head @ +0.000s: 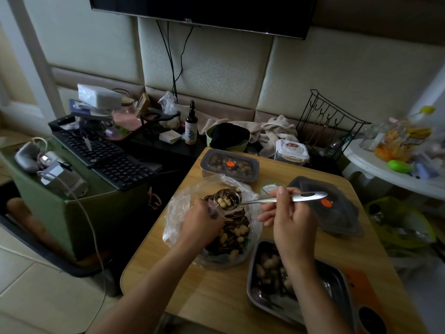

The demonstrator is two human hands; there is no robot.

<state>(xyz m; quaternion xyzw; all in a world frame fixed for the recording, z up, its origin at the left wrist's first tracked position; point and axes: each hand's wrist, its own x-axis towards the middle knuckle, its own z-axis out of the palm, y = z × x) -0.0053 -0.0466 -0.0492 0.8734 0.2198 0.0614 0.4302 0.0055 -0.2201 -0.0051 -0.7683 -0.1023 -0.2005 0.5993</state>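
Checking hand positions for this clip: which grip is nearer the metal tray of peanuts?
Right. The right grip, holding the spoon, is just beyond the far edge of the metal tray, forearm crossing it. The left grip, holding the plastic bag, lies farther to the tray's left.

Head camera looks steeply down, close over the wooden table (pixel 212 292).

Home, a lived-in private room; bedroom or living room unclear. Padded wall panels (pixel 209 66) under a wall-mounted TV (pixel 202 10). Small wooden table (pixel 216 292) with bag of seeds and peanuts (pixel 237 227) and lidded snack box (pixel 230 165). Keyboard (pixel 106 155), crumpled clothes (pixel 279 130), dropper bottle (pixel 191 127) cluttered behind. Tiled floor (pixel 29 285).
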